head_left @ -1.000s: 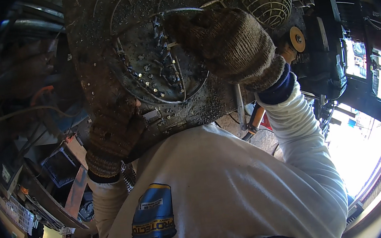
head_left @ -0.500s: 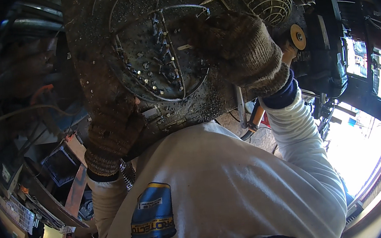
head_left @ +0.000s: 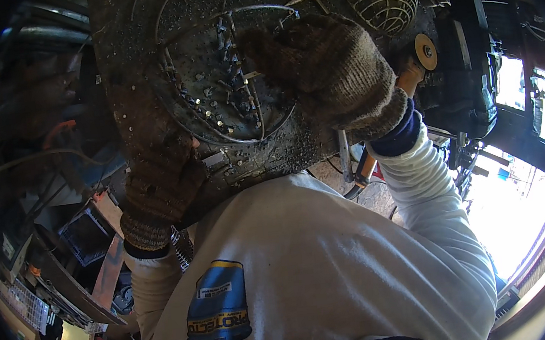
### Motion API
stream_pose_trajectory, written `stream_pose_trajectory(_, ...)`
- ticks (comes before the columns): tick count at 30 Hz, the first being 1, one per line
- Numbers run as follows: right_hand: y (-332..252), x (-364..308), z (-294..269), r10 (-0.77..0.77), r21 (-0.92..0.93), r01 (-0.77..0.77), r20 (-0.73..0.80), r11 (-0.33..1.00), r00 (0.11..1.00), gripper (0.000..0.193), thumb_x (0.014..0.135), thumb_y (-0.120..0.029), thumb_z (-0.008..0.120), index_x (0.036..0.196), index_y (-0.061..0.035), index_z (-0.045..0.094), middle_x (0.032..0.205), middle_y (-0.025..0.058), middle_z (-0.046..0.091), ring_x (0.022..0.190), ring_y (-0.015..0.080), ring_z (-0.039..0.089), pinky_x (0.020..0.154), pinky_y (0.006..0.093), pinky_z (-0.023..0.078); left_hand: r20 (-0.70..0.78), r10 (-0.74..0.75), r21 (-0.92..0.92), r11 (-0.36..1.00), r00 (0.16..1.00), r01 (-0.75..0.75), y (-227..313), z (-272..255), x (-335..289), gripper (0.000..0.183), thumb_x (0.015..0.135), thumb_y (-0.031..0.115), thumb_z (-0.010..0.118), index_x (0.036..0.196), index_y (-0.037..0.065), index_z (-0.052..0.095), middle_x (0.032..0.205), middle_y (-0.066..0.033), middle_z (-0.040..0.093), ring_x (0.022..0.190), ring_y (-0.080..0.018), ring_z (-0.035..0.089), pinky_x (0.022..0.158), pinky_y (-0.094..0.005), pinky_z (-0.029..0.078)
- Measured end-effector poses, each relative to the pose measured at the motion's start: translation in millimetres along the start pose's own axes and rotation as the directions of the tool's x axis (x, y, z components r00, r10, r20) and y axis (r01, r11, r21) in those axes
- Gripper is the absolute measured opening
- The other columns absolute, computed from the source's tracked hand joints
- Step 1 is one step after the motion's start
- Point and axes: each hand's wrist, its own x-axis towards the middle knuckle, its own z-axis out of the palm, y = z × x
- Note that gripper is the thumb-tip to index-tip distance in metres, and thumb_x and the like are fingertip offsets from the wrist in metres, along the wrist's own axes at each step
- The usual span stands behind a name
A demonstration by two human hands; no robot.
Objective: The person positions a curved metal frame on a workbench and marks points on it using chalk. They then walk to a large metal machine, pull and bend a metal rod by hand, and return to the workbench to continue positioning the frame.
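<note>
Dark worktable (head_left: 121, 47); round grey wire frame (head_left: 235, 55), knobbly; left hand (head_left: 160, 164), right hand (head_left: 334, 59): fingers' opening, hold unclear.

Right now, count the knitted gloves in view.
2: one glove on the left hand, left of the round wire frame; another glove on the right hand, at the frame's right side. Others may be hidden.

Right hand (head_left: 324, 57) back nearer the rod (head_left: 257, 111)

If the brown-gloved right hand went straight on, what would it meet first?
Probably the thin grey metal rod crossing the round wire frame, just left of the brown-gloved right hand; depth is unclear.
</note>
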Motion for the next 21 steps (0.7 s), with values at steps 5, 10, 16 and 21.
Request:
stream_pose_trajectory(5, -2.6, 0.1, -5.7, -0.069, -0.213, 0.079, 0.057, 0.974, 0.996, 0.047, 0.084, -0.009, 0.066, 0.131, -0.0098, 0.063, 0.115, 0.0077, 0.072, 0.099, 0.0290, 0.070, 0.091, 0.0370, 0.056, 0.011, -0.017, -0.034, 0.999, 1.000, 0.018, -0.2, -1.4, 3.1, 0.018, 0.081, 0.016, 0.069, 0.099, 0.018, 0.071, 0.132, -0.0114, 0.064, 0.109, -0.0315, 0.066, 0.083, -0.0414, 0.055)
stream_pose_trajectory(10, 4.7, -10.6, -19.8, -0.009, -0.069, 0.015, 0.080, 0.997, 0.997, 0.048, 0.085, -0.011, 0.064, 0.132, -0.0108, 0.061, 0.116, 0.0075, 0.072, 0.099, 0.0283, 0.070, 0.092, 0.0374, 0.056, 0.052, -0.047, -0.082, 0.995, 0.998, 0.051, 2.3, -6.2, 5.4, 0.016, 0.080, 0.015, 0.071, 0.096, 0.016, 0.073, 0.128, -0.0112, 0.066, 0.114, -0.0290, 0.065, 0.089, -0.0412, 0.055)
stream_pose_trajectory(16, 2.5, -20.0, -3.4, -0.020, -0.091, 0.025, 0.048, 0.996, 0.999, 0.052, 0.081, -0.013, 0.067, 0.132, -0.0109, 0.064, 0.117, 0.0053, 0.072, 0.100, 0.0248, 0.070, 0.088, 0.0370, 0.058, 0.073, -0.051, -0.199, 0.978, 0.996, 0.064, -1.1, -8.7, 8.5, 0.019, 0.079, 0.011, 0.071, 0.098, 0.014, 0.072, 0.126, -0.0101, 0.066, 0.117, -0.0296, 0.064, 0.097, -0.0415, 0.054)
stream_pose_trajectory(21, 1.1, -26.6, 17.7, -0.130, -0.161, 0.126, -0.013, 0.979, 0.991, 0.057, 0.075, -0.017, 0.070, 0.131, -0.0078, 0.065, 0.118, 0.0038, 0.073, 0.098, 0.0210, 0.071, 0.088, 0.0355, 0.058, 0.014, 0.016, -0.049, 0.999, 1.000, -0.015, -2.0, 4.5, -2.6, 0.026, 0.079, 0.009, 0.069, 0.104, 0.014, 0.070, 0.127, -0.0095, 0.065, 0.119, -0.0294, 0.063, 0.098, -0.0447, 0.054)
